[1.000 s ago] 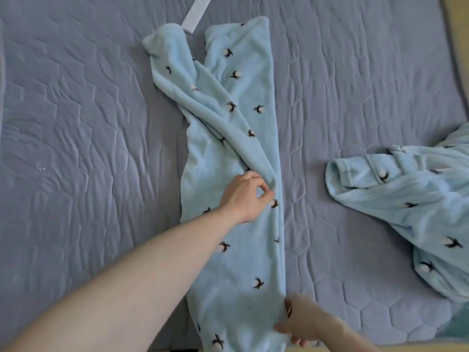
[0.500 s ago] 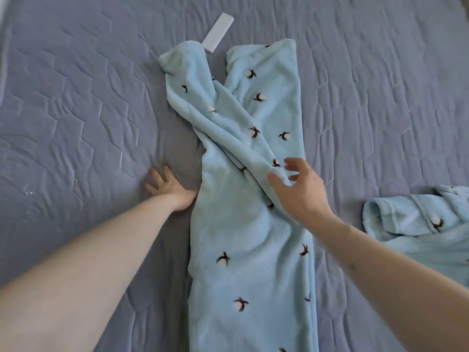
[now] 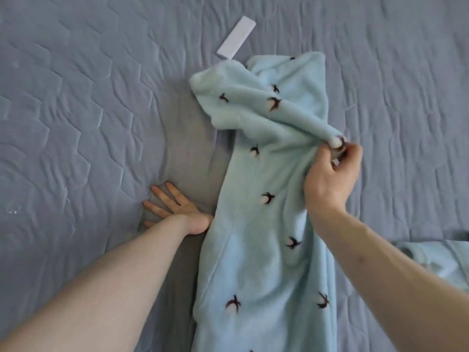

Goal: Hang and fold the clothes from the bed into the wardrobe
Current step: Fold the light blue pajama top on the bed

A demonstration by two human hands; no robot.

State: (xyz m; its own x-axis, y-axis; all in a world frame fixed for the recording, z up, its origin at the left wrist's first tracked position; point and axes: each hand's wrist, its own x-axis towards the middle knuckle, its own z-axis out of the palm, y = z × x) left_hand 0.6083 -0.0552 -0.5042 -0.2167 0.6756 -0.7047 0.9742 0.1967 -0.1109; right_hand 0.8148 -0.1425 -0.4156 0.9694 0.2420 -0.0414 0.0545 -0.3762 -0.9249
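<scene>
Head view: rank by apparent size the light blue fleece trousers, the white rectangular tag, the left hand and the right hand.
1. light blue fleece trousers, by far the largest.
2. right hand and left hand: they look about alike, so no ranking between them.
3. white rectangular tag, smallest.

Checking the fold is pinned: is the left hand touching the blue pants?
Cannot tell. In the head view the left hand presses flat on the bed, its heel right at the pants' edge.

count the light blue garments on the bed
2: the trousers lie mid-bed, pinched by the right hand; a second garment shows at the right edge, mostly cut off. More may lie outside view.
</scene>
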